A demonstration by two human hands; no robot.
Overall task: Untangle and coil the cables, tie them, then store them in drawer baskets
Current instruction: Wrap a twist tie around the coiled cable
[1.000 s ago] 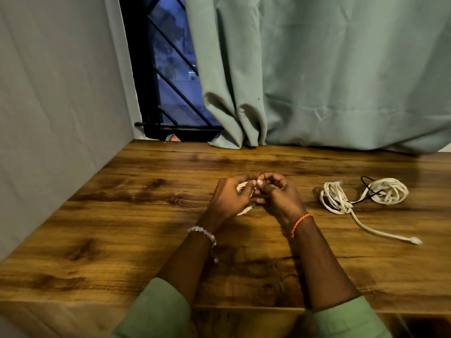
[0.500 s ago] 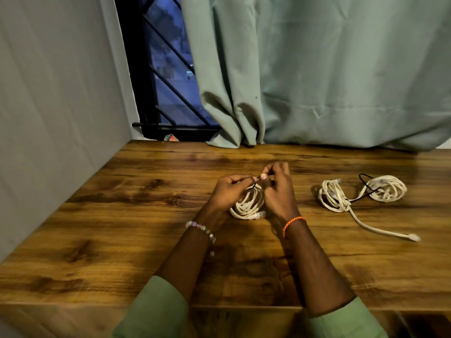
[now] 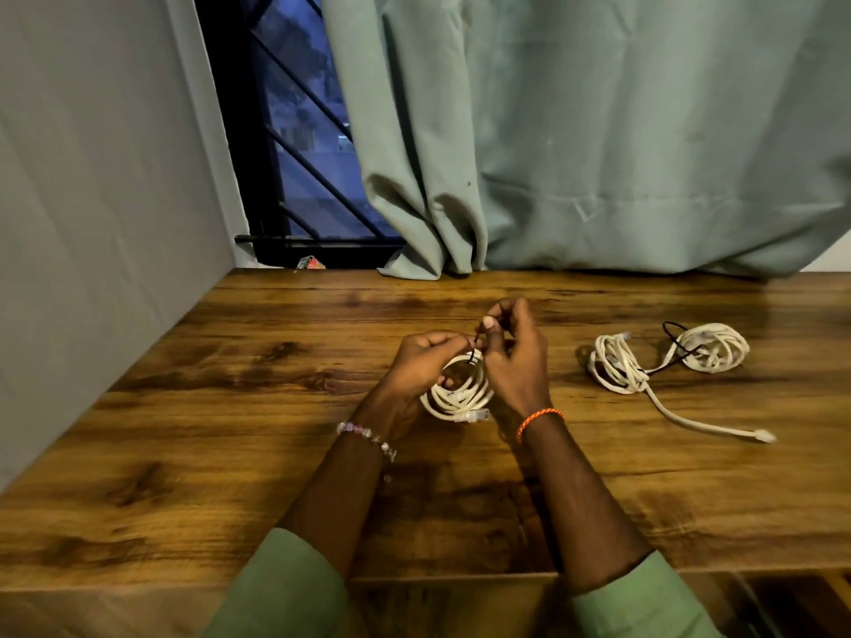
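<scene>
A coiled white cable [image 3: 460, 394] hangs between my hands above the middle of the wooden table [image 3: 230, 407], its clear plug at the bottom. My left hand [image 3: 421, 363] grips the top of the coil. My right hand [image 3: 513, 352] pinches a thin black tie [image 3: 475, 345] that runs down into the coil. To the right lie two more white cables: a loose coil [image 3: 614, 368] with a tail ending in a plug [image 3: 764, 436], and a second coil [image 3: 711, 346] with a black tie [image 3: 674, 347] on it.
A grey wall [image 3: 92, 200] borders the table on the left. A green curtain [image 3: 598, 131] and a barred window [image 3: 299, 131] stand behind the far edge. A small colourful packet [image 3: 309, 262] lies on the sill. A dark opening shows below the table's near right edge.
The coil has come out from between my closed hands and now hangs in view. My right hand has risen, drawing the black tie upward.
</scene>
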